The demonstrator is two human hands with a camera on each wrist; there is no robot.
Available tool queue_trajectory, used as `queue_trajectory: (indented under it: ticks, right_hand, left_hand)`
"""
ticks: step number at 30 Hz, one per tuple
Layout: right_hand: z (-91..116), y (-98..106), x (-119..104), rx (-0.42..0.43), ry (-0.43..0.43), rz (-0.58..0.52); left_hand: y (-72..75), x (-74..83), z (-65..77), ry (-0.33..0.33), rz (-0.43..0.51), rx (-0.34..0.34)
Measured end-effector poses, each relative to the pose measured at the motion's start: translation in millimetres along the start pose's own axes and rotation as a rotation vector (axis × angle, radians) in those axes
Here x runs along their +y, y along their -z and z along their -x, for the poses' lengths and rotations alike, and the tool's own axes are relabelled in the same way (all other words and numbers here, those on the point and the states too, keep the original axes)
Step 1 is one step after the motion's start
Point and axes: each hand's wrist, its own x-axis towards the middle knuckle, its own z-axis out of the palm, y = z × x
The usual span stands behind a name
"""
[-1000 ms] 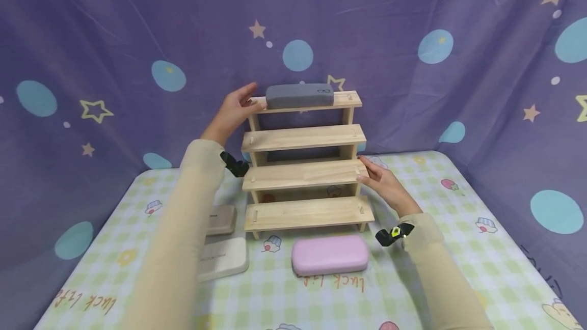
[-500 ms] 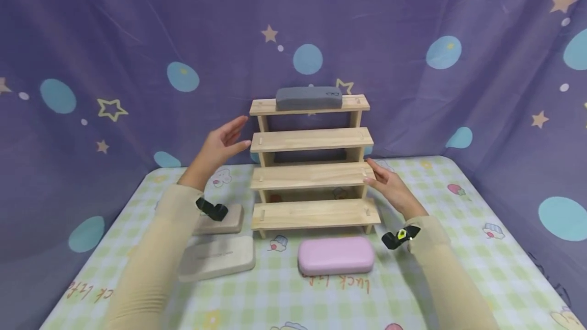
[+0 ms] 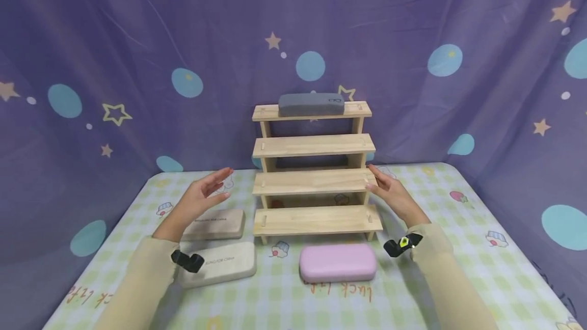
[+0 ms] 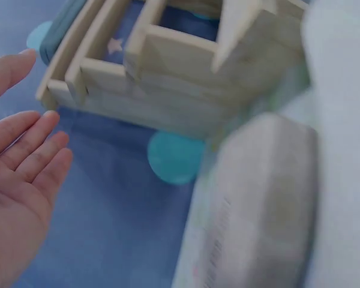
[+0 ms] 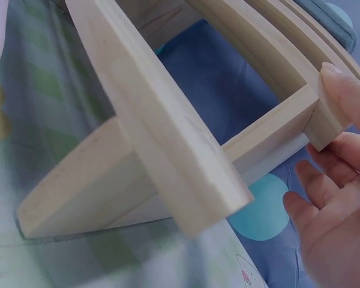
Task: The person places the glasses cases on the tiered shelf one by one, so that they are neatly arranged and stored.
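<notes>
A four-tier wooden display rack stands on the table. On its top tier lies a grey glasses case. My right hand pinches the right end of the second tier from the bottom; in the right wrist view the thumb lies on top and a finger reaches under the board. My left hand is in the air left of the rack, fingers extended, holding nothing. Below and beside it lie a beige glasses case and a cream glasses case. A pink glasses case lies before the rack.
A green-and-white checked tablecloth covers the table. Behind it and at both sides hangs a purple curtain with stars and blue dots, close behind the rack.
My left hand has left the top tier, where it was beside the grey glasses case, and moved down and left. The right hand keeps its place at the rack.
</notes>
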Motion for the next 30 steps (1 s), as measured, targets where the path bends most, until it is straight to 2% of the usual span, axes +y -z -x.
queue_trajectory:
  ticks: [8, 14, 20, 26, 30]
  right_hand:
    - [4, -1, -9, -0.003, -0.004, 0.016]
    - [1, -1, 1, 0.007, 0.007, -0.007]
    - [1, -1, 3, 0.017, 0.005, -0.011]
    - [1, 0, 4, 0.022, 0.011, 0.007]
    - [0, -1, 6, 0.015, 0.013, -0.021]
  left_hand:
    - [4.8, -30.8, 36.9, 0.015, -0.027, 0.04]
    - [11.7, -49.3, 59.8, 0.084, -0.023, 0.074]
    - [25.3, -65.2, 76.6, 0.188, -0.056, 0.145]
    - [43.2, -80.3, 88.3, 0.185, -0.142, 0.162]
    - [53.3, -87.3, 96.2, 0.192, -0.136, 0.165]
